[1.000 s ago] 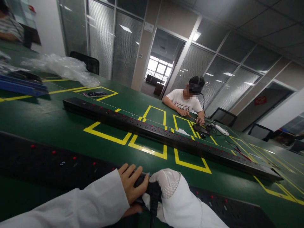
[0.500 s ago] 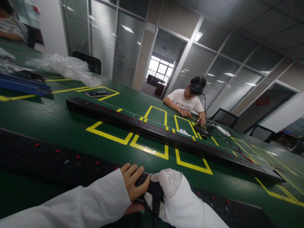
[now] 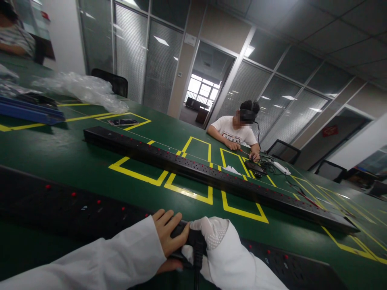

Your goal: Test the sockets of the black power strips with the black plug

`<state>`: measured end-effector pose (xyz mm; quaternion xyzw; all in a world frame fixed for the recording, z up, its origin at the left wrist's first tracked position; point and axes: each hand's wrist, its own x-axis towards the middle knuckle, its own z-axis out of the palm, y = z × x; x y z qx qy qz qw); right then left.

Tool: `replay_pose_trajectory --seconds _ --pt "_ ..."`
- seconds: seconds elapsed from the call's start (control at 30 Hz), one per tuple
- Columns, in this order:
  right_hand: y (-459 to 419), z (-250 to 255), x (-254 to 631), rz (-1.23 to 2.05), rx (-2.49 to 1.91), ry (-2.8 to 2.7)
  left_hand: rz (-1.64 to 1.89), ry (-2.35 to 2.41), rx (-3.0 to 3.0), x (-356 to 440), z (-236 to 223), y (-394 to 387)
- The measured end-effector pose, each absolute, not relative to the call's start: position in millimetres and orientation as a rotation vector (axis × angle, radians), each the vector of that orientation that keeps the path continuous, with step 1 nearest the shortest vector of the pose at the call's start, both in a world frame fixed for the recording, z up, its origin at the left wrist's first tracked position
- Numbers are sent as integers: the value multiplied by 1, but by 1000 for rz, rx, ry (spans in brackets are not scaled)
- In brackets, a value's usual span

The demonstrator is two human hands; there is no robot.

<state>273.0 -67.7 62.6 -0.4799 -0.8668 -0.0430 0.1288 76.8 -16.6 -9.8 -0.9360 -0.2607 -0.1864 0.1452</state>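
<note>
A long black power strip (image 3: 111,211) with red lights lies along the near side of the table. My left hand (image 3: 168,235), bare below a white sleeve, is wrapped across this strip near its middle. Right beside it, my right hand (image 3: 214,233) wears a white dotted glove and is closed around a black plug (image 3: 198,243). The plug's cord runs down toward me. It sits against the strip, but my fingers hide how far its pins are in. Farther off lies a second long black power strip (image 3: 193,166).
The green table (image 3: 90,169) bears yellow tape outlines. Crumpled clear plastic (image 3: 81,88), a blue tray (image 3: 33,110) and a phone (image 3: 123,122) lie at the left. Across the table, a person (image 3: 232,129) handles something near tangled cables (image 3: 269,165) and a white power strip (image 3: 281,168).
The view has shifted very slightly. Both hands keep the same grip on the near strip and the plug, with no clear movement.
</note>
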Motion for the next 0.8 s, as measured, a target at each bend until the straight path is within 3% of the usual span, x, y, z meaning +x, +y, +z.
replay_pose_trajectory --seconds 0.8 --pt "-71 65 278 -195 -1311 -2509 -522 -757 -2693 77 -13 -16"
